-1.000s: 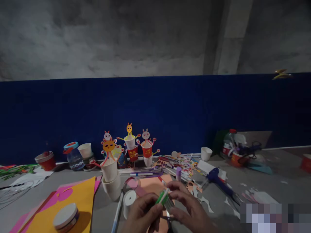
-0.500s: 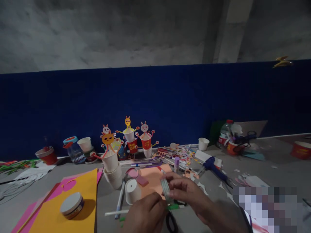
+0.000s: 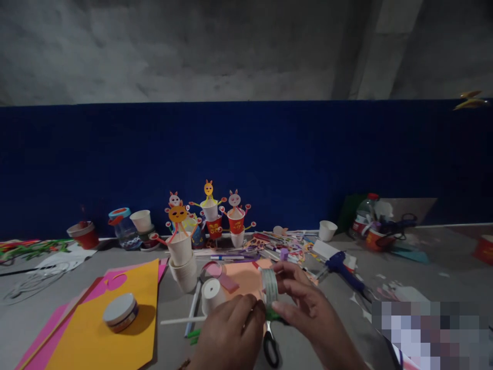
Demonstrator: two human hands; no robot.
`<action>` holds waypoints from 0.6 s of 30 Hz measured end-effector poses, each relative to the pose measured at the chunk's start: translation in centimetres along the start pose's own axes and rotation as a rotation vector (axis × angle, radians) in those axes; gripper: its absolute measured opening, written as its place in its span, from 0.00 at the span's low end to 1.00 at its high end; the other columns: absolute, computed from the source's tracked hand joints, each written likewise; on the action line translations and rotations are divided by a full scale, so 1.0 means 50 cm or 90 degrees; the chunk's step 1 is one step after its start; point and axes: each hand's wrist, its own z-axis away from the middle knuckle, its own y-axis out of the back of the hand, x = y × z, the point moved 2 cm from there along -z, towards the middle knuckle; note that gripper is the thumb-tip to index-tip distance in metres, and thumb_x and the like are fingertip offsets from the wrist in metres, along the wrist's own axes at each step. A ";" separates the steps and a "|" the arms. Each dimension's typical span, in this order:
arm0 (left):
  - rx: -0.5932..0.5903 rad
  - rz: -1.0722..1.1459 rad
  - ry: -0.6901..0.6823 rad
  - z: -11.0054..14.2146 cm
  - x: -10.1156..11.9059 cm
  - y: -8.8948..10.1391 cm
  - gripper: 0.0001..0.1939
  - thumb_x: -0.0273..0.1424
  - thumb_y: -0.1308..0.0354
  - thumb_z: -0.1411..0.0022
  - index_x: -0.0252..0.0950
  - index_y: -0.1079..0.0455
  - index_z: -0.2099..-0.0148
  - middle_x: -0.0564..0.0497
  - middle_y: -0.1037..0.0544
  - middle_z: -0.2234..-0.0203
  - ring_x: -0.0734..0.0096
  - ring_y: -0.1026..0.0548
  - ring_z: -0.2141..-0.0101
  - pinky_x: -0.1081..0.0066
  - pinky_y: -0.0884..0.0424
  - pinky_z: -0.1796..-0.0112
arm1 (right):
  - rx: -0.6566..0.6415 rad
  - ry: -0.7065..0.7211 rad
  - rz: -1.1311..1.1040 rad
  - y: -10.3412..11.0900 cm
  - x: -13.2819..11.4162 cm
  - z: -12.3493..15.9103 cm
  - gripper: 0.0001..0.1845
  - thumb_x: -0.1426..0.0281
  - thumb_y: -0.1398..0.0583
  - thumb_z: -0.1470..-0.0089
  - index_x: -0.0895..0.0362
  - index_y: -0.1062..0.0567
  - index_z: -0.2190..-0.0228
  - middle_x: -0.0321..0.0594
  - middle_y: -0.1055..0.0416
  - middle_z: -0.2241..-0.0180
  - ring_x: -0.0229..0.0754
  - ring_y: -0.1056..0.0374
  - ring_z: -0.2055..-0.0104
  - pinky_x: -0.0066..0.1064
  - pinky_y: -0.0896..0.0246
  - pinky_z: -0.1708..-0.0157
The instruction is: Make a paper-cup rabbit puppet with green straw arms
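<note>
In the head view my left hand (image 3: pixel 234 331) is closed, its fingers pinched together beside the tape. A thin white stick (image 3: pixel 183 320) sticks out to the left from under this hand, which grips it; the stick's other end is hidden. My right hand (image 3: pixel 308 303) holds a pale green-white roll of tape (image 3: pixel 270 285) upright between thumb and fingers. Whether a strip runs from the roll to my left fingers I cannot tell. Below the hands lie black-handled scissors (image 3: pixel 271 348). An upturned white paper cup (image 3: pixel 212 297) stands just behind my left hand.
Orange card (image 3: pixel 142 288) with a lidded jar (image 3: pixel 120 311) lies left. Stacked cups (image 3: pixel 184 275) hold paper animal figures. Behind the hands are peach paper (image 3: pixel 241 270) and scattered pens and scraps. A blue glue gun (image 3: pixel 346 272) lies right; a blue partition (image 3: pixel 269 154) stands behind.
The view has shifted slightly. The white stick has moved up and left with my left hand. The tape roll has risen a little and shows more of its side.
</note>
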 end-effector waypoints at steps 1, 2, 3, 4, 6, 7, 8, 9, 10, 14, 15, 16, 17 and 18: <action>0.009 -0.002 0.006 -0.002 -0.002 0.003 0.16 0.23 0.58 0.31 0.35 0.30 0.65 0.48 0.20 0.74 0.66 0.22 0.77 0.70 0.25 0.77 | 0.003 0.004 0.004 -0.001 0.000 0.000 0.08 0.61 0.35 0.46 0.52 0.20 0.67 0.44 0.37 0.46 0.55 0.42 0.38 0.44 0.46 0.39; 0.017 -0.006 0.011 -0.003 -0.003 0.005 0.16 0.23 0.58 0.31 0.35 0.30 0.65 0.47 0.20 0.74 0.66 0.21 0.77 0.70 0.25 0.77 | 0.001 0.009 0.010 -0.002 0.000 -0.001 0.08 0.61 0.36 0.45 0.52 0.20 0.66 0.45 0.37 0.46 0.55 0.43 0.38 0.45 0.46 0.39; 0.025 -0.011 0.016 -0.004 -0.005 0.007 0.16 0.23 0.58 0.30 0.35 0.29 0.65 0.47 0.20 0.73 0.65 0.21 0.76 0.70 0.24 0.76 | -0.001 0.016 0.018 -0.004 -0.001 -0.001 0.08 0.61 0.36 0.45 0.52 0.20 0.66 0.45 0.37 0.46 0.56 0.43 0.38 0.45 0.46 0.39; 0.031 -0.016 0.020 -0.005 -0.006 0.009 0.16 0.24 0.58 0.30 0.35 0.29 0.64 0.47 0.19 0.73 0.65 0.20 0.75 0.70 0.24 0.76 | -0.003 0.027 0.029 -0.005 -0.003 -0.001 0.08 0.62 0.36 0.45 0.52 0.20 0.66 0.46 0.37 0.46 0.56 0.43 0.39 0.46 0.45 0.39; 0.039 -0.017 0.028 -0.004 -0.008 0.009 0.15 0.24 0.57 0.31 0.35 0.29 0.63 0.47 0.19 0.73 0.65 0.20 0.75 0.70 0.24 0.75 | -0.004 0.055 0.065 -0.007 -0.008 -0.001 0.07 0.64 0.36 0.45 0.52 0.20 0.65 0.46 0.36 0.46 0.56 0.41 0.40 0.46 0.43 0.40; 0.042 -0.015 0.032 -0.003 -0.010 0.008 0.14 0.23 0.57 0.31 0.35 0.30 0.62 0.47 0.19 0.73 0.65 0.20 0.75 0.70 0.24 0.75 | 0.000 0.072 0.090 -0.009 -0.012 0.000 0.06 0.66 0.36 0.45 0.51 0.20 0.64 0.46 0.35 0.46 0.56 0.40 0.40 0.45 0.41 0.41; 0.047 -0.012 0.035 -0.002 -0.011 0.007 0.13 0.23 0.56 0.31 0.35 0.30 0.62 0.47 0.19 0.72 0.65 0.20 0.75 0.70 0.23 0.75 | 0.008 0.090 0.115 -0.010 -0.016 0.001 0.07 0.68 0.36 0.46 0.51 0.20 0.63 0.45 0.35 0.47 0.55 0.39 0.41 0.44 0.40 0.42; 0.051 -0.009 0.037 -0.001 -0.012 0.007 0.13 0.23 0.56 0.31 0.35 0.30 0.61 0.47 0.18 0.72 0.65 0.20 0.75 0.70 0.23 0.75 | 0.019 0.110 0.140 -0.012 -0.020 0.002 0.08 0.69 0.36 0.46 0.50 0.19 0.62 0.45 0.35 0.47 0.55 0.38 0.42 0.42 0.38 0.43; 0.056 -0.009 0.039 -0.001 -0.013 0.006 0.12 0.23 0.55 0.31 0.35 0.30 0.61 0.46 0.18 0.72 0.64 0.20 0.75 0.70 0.23 0.75 | 0.027 0.130 0.163 -0.014 -0.025 0.003 0.09 0.71 0.36 0.47 0.49 0.19 0.62 0.44 0.34 0.48 0.54 0.36 0.43 0.40 0.37 0.44; 0.086 -0.030 0.033 -0.005 -0.017 0.012 0.12 0.22 0.54 0.32 0.36 0.30 0.62 0.46 0.17 0.71 0.65 0.19 0.74 0.71 0.23 0.75 | 0.040 0.185 0.233 -0.027 -0.039 0.008 0.10 0.73 0.36 0.49 0.49 0.20 0.63 0.43 0.33 0.55 0.51 0.33 0.50 0.36 0.34 0.49; 0.095 -0.035 0.032 -0.006 -0.018 0.014 0.12 0.22 0.54 0.33 0.36 0.30 0.62 0.46 0.17 0.71 0.65 0.19 0.74 0.71 0.23 0.74 | 0.045 0.196 0.242 -0.031 -0.041 0.009 0.10 0.73 0.36 0.49 0.49 0.21 0.63 0.42 0.33 0.56 0.51 0.33 0.52 0.36 0.33 0.50; 0.101 -0.035 0.031 -0.008 -0.018 0.016 0.12 0.21 0.54 0.33 0.37 0.30 0.62 0.46 0.17 0.71 0.65 0.19 0.74 0.72 0.23 0.74 | 0.052 0.206 0.247 -0.034 -0.043 0.011 0.10 0.73 0.36 0.48 0.49 0.21 0.63 0.42 0.33 0.57 0.50 0.32 0.53 0.35 0.32 0.52; 0.103 -0.032 0.029 -0.009 -0.019 0.018 0.12 0.21 0.54 0.33 0.37 0.31 0.62 0.46 0.17 0.71 0.66 0.19 0.74 0.72 0.23 0.74 | 0.063 0.216 0.249 -0.035 -0.044 0.013 0.10 0.73 0.36 0.48 0.49 0.21 0.63 0.42 0.33 0.58 0.49 0.32 0.55 0.35 0.32 0.54; 0.103 -0.027 0.026 -0.010 -0.020 0.019 0.12 0.21 0.54 0.33 0.37 0.31 0.61 0.46 0.17 0.71 0.66 0.19 0.74 0.72 0.23 0.74 | 0.077 0.224 0.249 -0.036 -0.046 0.016 0.10 0.73 0.36 0.48 0.49 0.21 0.63 0.41 0.32 0.59 0.49 0.32 0.56 0.34 0.32 0.55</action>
